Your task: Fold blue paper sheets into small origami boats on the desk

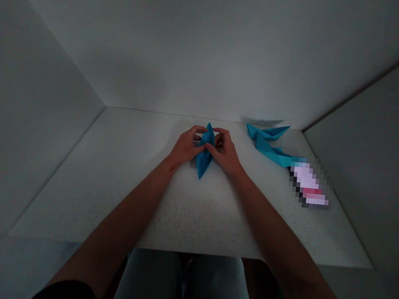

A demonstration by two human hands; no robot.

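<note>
A blue paper boat [202,165] is between my two hands at the middle of the table, its pointed ends toward and away from me. My left hand [186,145] grips its left side, thumb across the near part and fingers curled behind. On the opposite side, my right hand [226,151] has its thumb on the boat's middle and its fingers bent around the right edge. Parts of the fingertips are hidden by the paper.
Two more folded blue paper boats, one at the back [268,132] and one nearer [272,152], lie to the right. Beside them is a blurred-out phone-like object [309,185]. The white table [191,225] meets walls at the back and both sides.
</note>
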